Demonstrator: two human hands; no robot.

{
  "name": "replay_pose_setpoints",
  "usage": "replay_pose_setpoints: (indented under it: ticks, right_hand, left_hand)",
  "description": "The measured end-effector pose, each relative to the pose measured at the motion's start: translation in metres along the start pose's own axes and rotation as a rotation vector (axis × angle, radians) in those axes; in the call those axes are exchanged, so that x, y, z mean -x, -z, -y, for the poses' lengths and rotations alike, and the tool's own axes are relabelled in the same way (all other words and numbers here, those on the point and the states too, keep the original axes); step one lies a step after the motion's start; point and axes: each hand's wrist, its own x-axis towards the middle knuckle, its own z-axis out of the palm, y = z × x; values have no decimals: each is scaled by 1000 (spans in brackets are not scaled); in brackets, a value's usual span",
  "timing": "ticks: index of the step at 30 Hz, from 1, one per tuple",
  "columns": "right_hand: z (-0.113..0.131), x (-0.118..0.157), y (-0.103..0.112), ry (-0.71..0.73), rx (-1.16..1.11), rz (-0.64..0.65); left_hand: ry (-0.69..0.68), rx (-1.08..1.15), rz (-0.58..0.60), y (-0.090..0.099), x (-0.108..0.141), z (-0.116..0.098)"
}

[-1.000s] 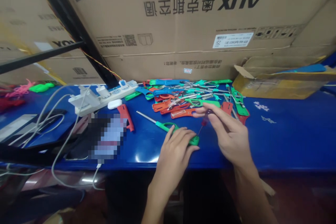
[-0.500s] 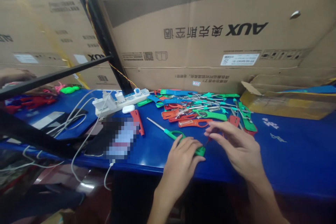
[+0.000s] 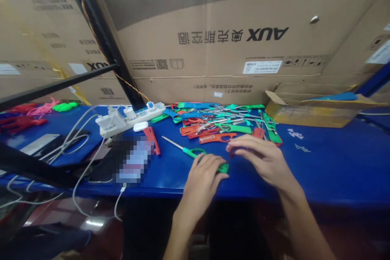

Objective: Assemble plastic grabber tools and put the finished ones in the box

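A green lighter with a long metal tube lies on the blue table, its tube pointing up and left. My left hand is closed over its green handle, whose end shows beyond the fingers. Just right of that end, my right hand pinches a small dark red thing, too small to make out, close above the handle. Beyond both hands lies a heap of red, green and blue lighters with metal tubes.
A power strip with white plugs and cables stands back left. Near it are a white case, a red piece and a phone. An open carton sits back right. Large cardboard boxes rise behind the table.
The view has shifted, so everything sits further left. My right hand has come a little closer to the handle's end. At the far left, another person's hand is no longer in view.
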Motion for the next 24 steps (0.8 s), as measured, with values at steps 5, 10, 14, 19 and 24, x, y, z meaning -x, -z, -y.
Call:
replay_pose_setpoints:
  ticks: [5, 10, 14, 19, 24]
  right_hand:
    - [-6, -3, -2, -24, 39, -82]
    - [-11, 4, -18, -77, 36, -239]
    - [-15, 9, -29, -116, 20, -366]
    - [-15, 9, -35, -98, -46, -304]
    - [-5, 7, -26, -72, -34, -191]
  left_hand:
    - [4, -3, -3, 0, 0, -1]
    - [19, 6, -11, 0, 1, -2]
    - [29, 19, -28, -1, 3, -1]
    - [22, 37, -40, -3, 3, 1]
    - [11, 45, -39, -4, 3, 2]
